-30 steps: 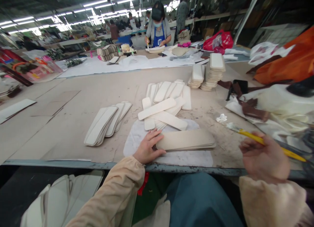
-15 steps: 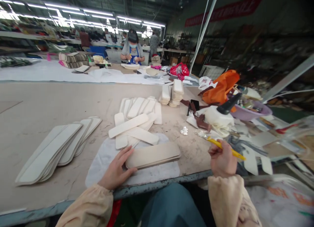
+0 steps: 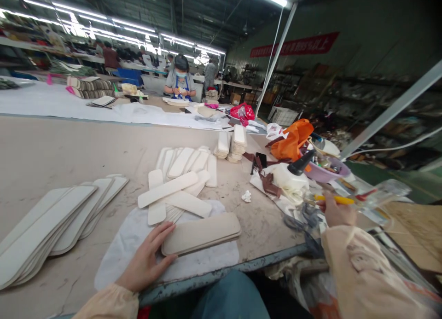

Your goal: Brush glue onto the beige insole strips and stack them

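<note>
My left hand [image 3: 149, 257] lies flat and open on a white cloth [image 3: 120, 250], its fingers against the left end of a small stack of beige flat pieces [image 3: 202, 232]. My right hand [image 3: 336, 212] is closed round a yellow-handled brush [image 3: 334, 199] and reaches out to the right, past the table's corner, over scissors [image 3: 302, 223] and clutter. Behind the stack lies a loose pile of white padded strips [image 3: 172, 194]. A fanned row of long flat pieces [image 3: 51, 227] lies to the left.
Two short stacks of pieces [image 3: 232, 144] stand farther back. An orange bag [image 3: 292, 139], a purple bowl [image 3: 326, 171], a dark-nozzled bottle [image 3: 297, 169] and brown scraps [image 3: 269, 183] crowd the right end. A person in a blue apron [image 3: 180, 82] works at the far end.
My view has swung to the right. My right hand has carried the brush outward to the right, off the table's edge. My left hand stays on the stack's end.
</note>
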### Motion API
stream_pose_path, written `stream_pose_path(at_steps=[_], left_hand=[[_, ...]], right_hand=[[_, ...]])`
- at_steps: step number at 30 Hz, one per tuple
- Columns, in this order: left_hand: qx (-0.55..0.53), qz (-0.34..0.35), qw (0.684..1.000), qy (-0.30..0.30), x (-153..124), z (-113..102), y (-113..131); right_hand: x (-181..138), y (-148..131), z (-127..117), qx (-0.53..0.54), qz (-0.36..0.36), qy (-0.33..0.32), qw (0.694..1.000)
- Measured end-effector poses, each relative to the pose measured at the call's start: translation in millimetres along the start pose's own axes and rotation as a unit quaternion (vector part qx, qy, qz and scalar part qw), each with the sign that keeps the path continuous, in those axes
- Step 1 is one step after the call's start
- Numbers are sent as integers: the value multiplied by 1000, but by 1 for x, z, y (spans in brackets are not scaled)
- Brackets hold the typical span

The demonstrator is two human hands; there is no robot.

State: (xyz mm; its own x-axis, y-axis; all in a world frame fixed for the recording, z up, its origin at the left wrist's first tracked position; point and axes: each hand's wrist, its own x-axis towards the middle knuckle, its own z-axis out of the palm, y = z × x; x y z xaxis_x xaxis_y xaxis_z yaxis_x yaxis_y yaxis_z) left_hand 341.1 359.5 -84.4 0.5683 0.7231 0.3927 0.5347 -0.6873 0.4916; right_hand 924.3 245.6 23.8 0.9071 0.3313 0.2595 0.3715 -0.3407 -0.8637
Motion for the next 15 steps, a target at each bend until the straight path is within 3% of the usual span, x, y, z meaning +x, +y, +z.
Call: stream_pose_path(at_steps=[5,15], left_hand=[[2,-2,1000,-5,0,-1,1],[6,2,1000,-10,2,-4,6]], right_hand=[[18,9,22,-116,45,-21,992],[28,19,46,-123,59,-93,986]])
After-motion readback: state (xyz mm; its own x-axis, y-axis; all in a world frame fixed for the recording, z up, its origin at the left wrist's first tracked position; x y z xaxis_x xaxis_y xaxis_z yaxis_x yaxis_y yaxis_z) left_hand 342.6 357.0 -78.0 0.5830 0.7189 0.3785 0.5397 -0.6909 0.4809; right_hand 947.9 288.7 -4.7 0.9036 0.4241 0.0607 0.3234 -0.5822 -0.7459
